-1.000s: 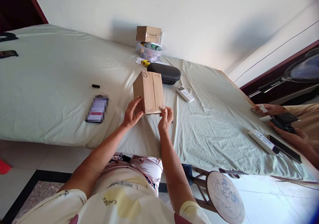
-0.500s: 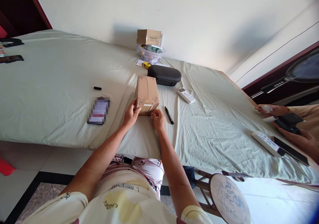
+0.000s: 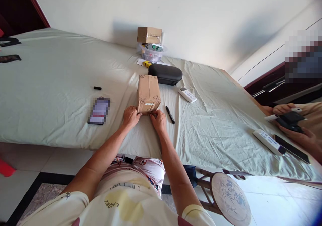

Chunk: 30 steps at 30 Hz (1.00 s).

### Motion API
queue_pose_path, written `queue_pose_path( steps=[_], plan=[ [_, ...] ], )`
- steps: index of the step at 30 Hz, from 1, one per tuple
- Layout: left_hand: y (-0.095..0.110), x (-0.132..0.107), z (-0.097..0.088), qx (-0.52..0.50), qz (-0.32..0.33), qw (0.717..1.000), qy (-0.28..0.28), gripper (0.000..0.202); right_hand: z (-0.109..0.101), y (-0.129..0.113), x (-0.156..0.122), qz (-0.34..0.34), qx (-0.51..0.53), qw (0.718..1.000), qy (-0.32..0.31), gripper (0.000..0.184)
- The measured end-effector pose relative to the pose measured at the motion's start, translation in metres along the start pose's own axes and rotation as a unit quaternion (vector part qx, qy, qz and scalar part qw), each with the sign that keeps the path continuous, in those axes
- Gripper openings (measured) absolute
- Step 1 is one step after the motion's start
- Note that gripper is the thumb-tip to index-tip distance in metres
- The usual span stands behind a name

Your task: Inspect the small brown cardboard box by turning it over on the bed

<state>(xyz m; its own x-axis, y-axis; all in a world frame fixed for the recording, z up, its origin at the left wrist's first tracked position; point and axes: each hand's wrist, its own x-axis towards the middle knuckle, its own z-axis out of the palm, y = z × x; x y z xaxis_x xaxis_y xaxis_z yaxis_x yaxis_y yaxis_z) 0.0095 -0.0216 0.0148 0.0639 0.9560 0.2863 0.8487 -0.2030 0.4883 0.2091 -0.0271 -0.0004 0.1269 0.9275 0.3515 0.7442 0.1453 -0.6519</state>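
A taped cardboard box (image 3: pixel 149 90) with dark drawings on its corners rests on the cloth in front of me. My left hand (image 3: pixel 131 116) is at its near lower left corner, fingers curled and thumb against the bottom edge. At the near lower right, my right hand (image 3: pixel 158 120) grips the bottom edge with bent fingers; the fingertips are partly hidden. Just right of that hand lies a black marker (image 3: pixel 170 114), and its likely cap, a small black cylinder (image 3: pixel 97 88), is off to the left above a blurred phone (image 3: pixel 99 110).
Behind the box are a black hard case (image 3: pixel 165 74), a yellow tape measure (image 3: pixel 147 64) and a plastic basket (image 3: pixel 152 54) topped by another carton (image 3: pixel 149 35). A white device (image 3: pixel 187 95) lies to the right. Another person's hands (image 3: pixel 299 128) hold a dark device at the far right. A round stool (image 3: pixel 230 197) stands below.
My left hand has slid down from the box's left side to its lower corner. My right hand has shifted slightly left along the bottom edge. The box stays in place.
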Motion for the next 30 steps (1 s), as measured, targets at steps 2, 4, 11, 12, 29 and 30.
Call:
queue_pose_path(
  steps=[2,4,11,12,29,30],
  plan=[
    [0.001,0.0,0.0,-0.013,0.016,1.0,-0.005,0.015,0.002,0.001,-0.001,0.002,0.022,1.0,0.012,0.025],
    [0.002,-0.001,-0.001,-0.029,0.028,0.999,-0.002,0.016,0.004,0.002,-0.003,0.008,0.043,0.999,0.025,0.034],
    [0.008,-0.004,-0.002,-0.022,0.017,1.0,0.003,0.04,0.017,0.0,-0.008,0.007,0.022,0.996,0.086,0.062],
    [0.008,-0.004,-0.002,-0.025,0.016,1.0,0.004,0.041,0.018,0.0,-0.008,0.007,0.019,0.996,0.086,0.065],
    [-0.003,0.001,0.002,-0.05,0.005,0.999,-0.01,0.027,0.009,0.0,-0.004,0.016,0.11,0.993,0.047,0.03],
    [-0.004,0.002,0.002,-0.054,0.004,0.998,-0.011,0.026,0.009,0.001,-0.003,0.017,0.117,0.992,0.051,0.028]
  ],
)
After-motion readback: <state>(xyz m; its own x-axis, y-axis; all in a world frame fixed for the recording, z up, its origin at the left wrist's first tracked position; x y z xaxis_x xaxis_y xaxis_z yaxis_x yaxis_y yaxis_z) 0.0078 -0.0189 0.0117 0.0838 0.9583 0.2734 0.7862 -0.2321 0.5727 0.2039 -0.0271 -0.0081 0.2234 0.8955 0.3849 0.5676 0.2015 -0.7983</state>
